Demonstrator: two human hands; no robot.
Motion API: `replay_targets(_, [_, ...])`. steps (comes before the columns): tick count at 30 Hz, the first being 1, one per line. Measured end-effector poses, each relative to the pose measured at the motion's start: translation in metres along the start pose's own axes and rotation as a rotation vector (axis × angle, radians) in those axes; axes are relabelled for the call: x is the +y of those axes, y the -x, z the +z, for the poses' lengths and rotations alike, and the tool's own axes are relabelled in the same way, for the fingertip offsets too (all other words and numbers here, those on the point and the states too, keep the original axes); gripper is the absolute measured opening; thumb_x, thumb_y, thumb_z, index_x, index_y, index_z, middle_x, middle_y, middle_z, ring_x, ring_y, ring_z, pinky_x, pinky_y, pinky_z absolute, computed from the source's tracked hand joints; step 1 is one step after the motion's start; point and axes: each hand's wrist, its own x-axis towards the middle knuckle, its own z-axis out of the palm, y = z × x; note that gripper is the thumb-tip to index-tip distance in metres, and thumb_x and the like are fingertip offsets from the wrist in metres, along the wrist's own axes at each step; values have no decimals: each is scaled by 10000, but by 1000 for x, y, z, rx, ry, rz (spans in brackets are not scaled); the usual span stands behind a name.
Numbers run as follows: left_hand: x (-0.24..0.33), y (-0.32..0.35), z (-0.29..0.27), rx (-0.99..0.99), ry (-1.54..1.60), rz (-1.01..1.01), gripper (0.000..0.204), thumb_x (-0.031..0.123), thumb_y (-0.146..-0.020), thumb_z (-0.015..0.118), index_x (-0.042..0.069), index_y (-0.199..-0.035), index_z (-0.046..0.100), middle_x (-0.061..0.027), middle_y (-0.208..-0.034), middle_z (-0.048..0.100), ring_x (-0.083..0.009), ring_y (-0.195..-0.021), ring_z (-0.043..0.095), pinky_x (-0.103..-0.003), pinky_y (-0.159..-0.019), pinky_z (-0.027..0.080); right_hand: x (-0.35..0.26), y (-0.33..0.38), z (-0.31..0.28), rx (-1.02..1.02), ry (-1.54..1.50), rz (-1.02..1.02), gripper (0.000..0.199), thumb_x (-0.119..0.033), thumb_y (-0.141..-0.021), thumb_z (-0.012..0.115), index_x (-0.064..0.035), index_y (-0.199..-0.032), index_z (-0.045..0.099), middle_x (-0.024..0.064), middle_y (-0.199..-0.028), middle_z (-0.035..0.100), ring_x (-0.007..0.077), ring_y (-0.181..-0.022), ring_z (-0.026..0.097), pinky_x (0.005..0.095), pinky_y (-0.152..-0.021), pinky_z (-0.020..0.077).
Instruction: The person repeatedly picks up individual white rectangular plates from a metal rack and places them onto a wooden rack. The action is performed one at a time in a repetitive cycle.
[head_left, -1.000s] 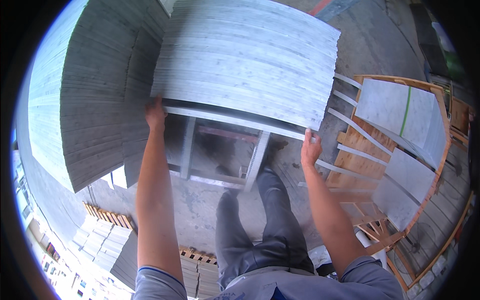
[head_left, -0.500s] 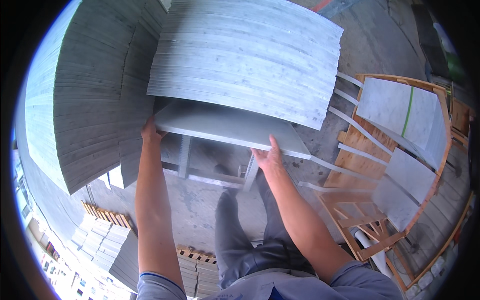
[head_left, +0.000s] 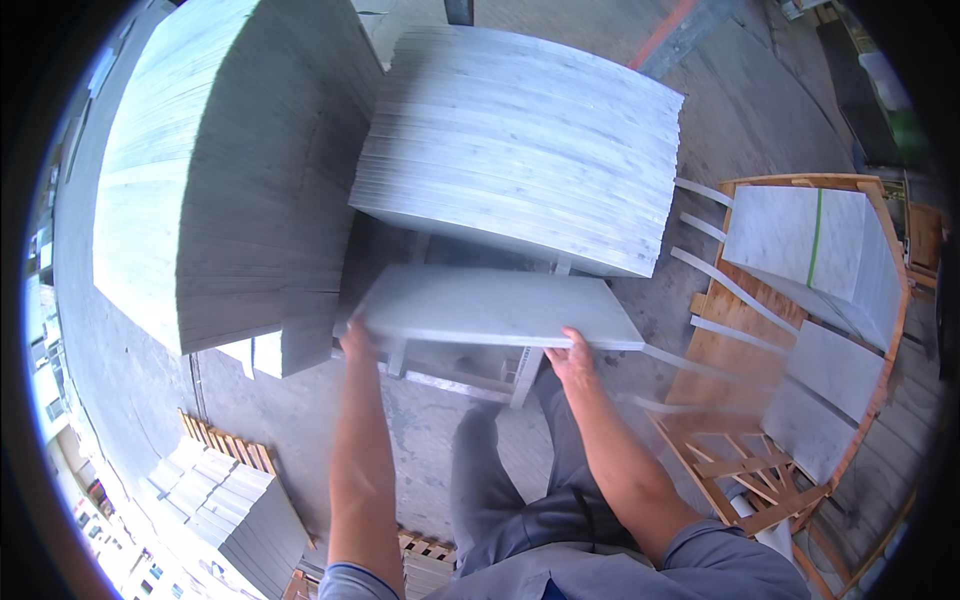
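Compared with earlier, one pale slab (head_left: 500,305) is held farther out, on the near side of the middle slab stack (head_left: 520,140), clamped in both the left grip (head_left: 359,340) and right grip (head_left: 571,357).

Row of slabs (head_left: 525,150) on metal frame (head_left: 525,376)

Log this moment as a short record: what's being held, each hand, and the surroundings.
Held: pale slab, broad face up
Left hand: at the slab's near left corner, motion-blurred
Right hand: grips the near edge, right of middle, thumb on top
Beyond: row of slabs, edges up
Left: larger row of slabs
Right: wooden crate with slabs, one block bearing a green strap
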Motion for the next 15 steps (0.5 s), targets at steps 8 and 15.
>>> replay_targets(8, [-89,138,-85,78,262,-277,416,154,-808,537,-30,-1173,461,-215,-1162,503,-382,-1012,558,-569,-787,500,-28,94,-86,5,250,-35,406,-52,-780,525,-12,-1175,442,160,-1143,508,343,-1056,531,513,-871,473])
replay_targets(15, [-114,233,-157,-14,293,-340,471,142,-750,575,-94,-1144,469,-248,-1123,498,-401,-969,564,-549,-714,538,-16,210,-169,75,284,-83,366,-95,-777,530,-69,-1140,490,134,-1135,536,318,-1086,518,553,-914,417])
